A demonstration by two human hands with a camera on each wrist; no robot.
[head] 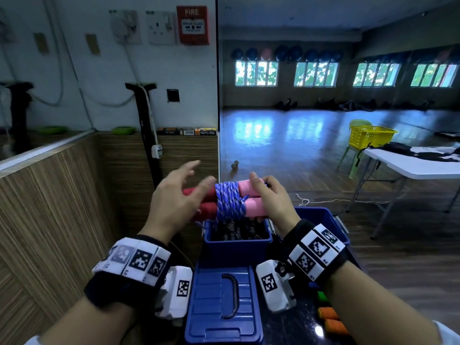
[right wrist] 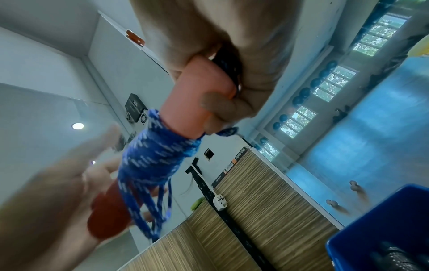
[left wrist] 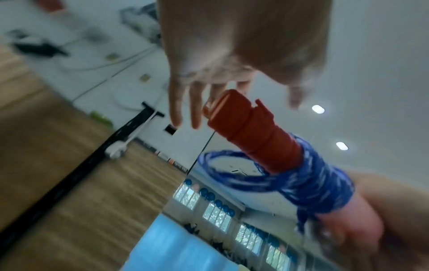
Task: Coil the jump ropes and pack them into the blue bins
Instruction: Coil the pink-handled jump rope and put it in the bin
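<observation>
A jump rope with two pink-and-red handles (head: 251, 202) lying side by side is bound at its middle by turns of blue-and-white cord (head: 230, 200). My right hand (head: 271, 195) grips the pink ends (right wrist: 192, 102), fingers curled round them. Beside the red ends (left wrist: 250, 132), my left hand (head: 179, 192) is open with its fingers spread. A loose loop of cord (left wrist: 232, 165) stands off the bundle and a few strands (right wrist: 148, 210) hang below it. The bundle is held above an open blue bin (head: 236, 241) that has dark coiled ropes in it.
A second blue bin (head: 321, 217) stands behind at the right, and a blue lid with a black handle (head: 221, 302) lies in front. Orange and green handles (head: 328, 317) lie at lower right. Wood-panelled wall (head: 62, 207) runs along the left; a white folding table (head: 410, 168) stands at the right.
</observation>
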